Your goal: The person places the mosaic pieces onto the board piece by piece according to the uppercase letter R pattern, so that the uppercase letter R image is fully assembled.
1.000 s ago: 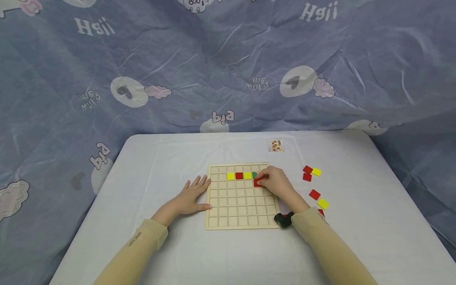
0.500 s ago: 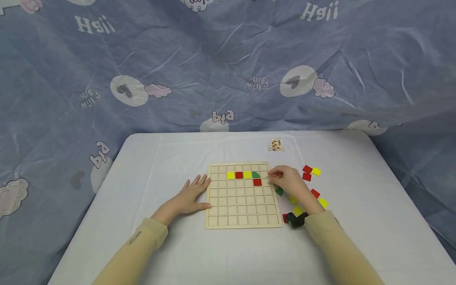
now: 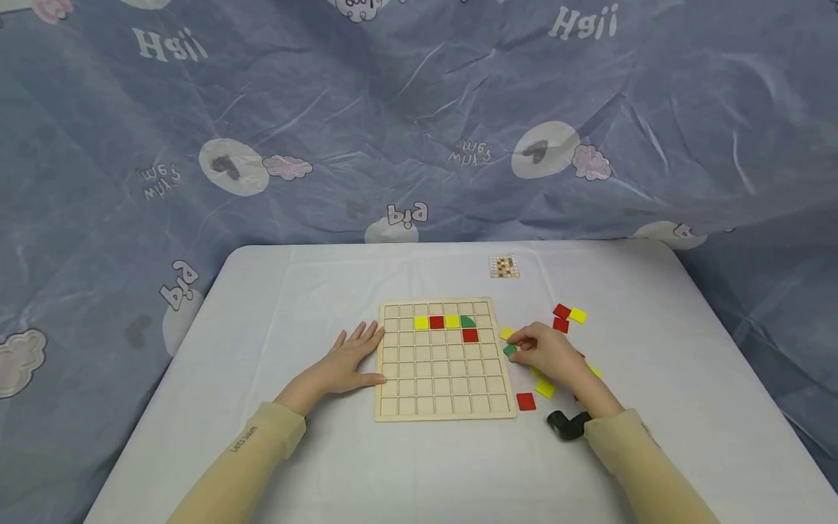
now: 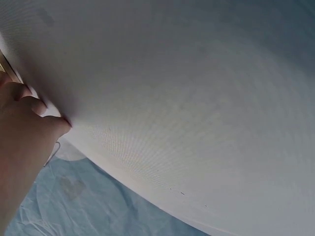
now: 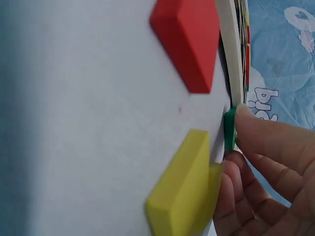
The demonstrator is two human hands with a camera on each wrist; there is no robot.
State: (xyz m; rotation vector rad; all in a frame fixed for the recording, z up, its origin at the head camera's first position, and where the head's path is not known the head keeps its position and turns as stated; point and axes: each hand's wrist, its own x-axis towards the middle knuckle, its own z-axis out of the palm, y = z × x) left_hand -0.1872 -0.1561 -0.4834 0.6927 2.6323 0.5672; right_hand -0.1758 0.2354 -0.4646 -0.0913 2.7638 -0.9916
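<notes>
My left hand (image 3: 343,367) rests with spread fingers along the left edge of a wooden grid board (image 3: 425,404). In the left wrist view the left hand (image 4: 29,115) shows at the far left. Just beyond the board's right edge, my right hand (image 3: 546,351) pinches a small green tile (image 3: 510,351) between thumb and fingers. The green tile (image 5: 230,129) appears at the thumb tip in the right wrist view. On the grid, yellow, red, yellow and a green quarter-circle piece (image 3: 467,321) form a row, with a red tile (image 3: 470,335) below the green one.
Loose tiles lie right of the board, including a yellow tile (image 3: 545,388), a red tile (image 3: 526,402) and a red tile (image 3: 561,311) farther back. A small pattern card (image 3: 504,266) lies behind the board. A black wrist camera (image 3: 567,426) sits at the right cuff.
My right hand has let go of the red tile on the grid, moved right off the board and taken hold of the green tile. The left hand has stayed in place.
</notes>
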